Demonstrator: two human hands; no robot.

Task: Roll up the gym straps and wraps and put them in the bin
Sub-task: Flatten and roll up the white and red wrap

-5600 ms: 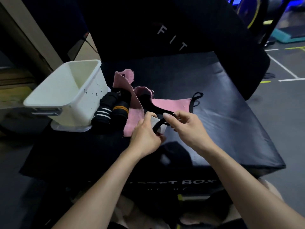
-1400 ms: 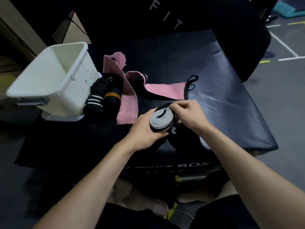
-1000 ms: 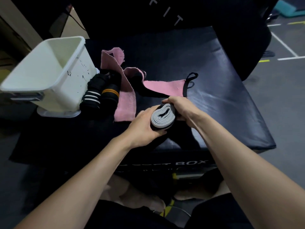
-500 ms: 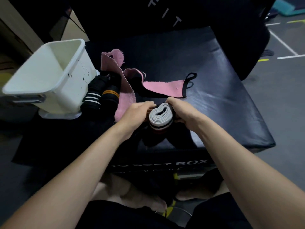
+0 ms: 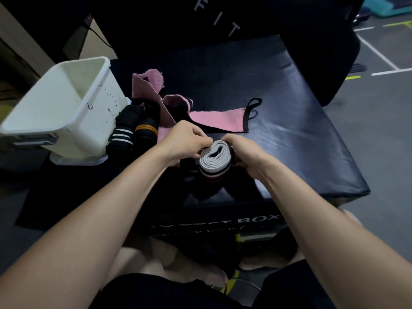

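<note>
Over the near edge of the padded black box [image 5: 301, 139], the left hand [image 5: 182, 141] and right hand [image 5: 247, 150] curl their fingers around a tightly coiled grey wrap [image 5: 215, 158]. Beyond lie two rolled black wraps [image 5: 133, 132] and a flat, fuzzy pink wrap [image 5: 218, 119]. The white plastic bin [image 5: 66, 108] shows nothing inside.

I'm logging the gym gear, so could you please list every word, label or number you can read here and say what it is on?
"FIT": white letters on the black pad standing at the back.
"BOX": on the front face of the black box; the letters before it are too dim to read.
Smaller line beneath it: too blurred to read.
White bin: only black scuff marks, no text.
</note>
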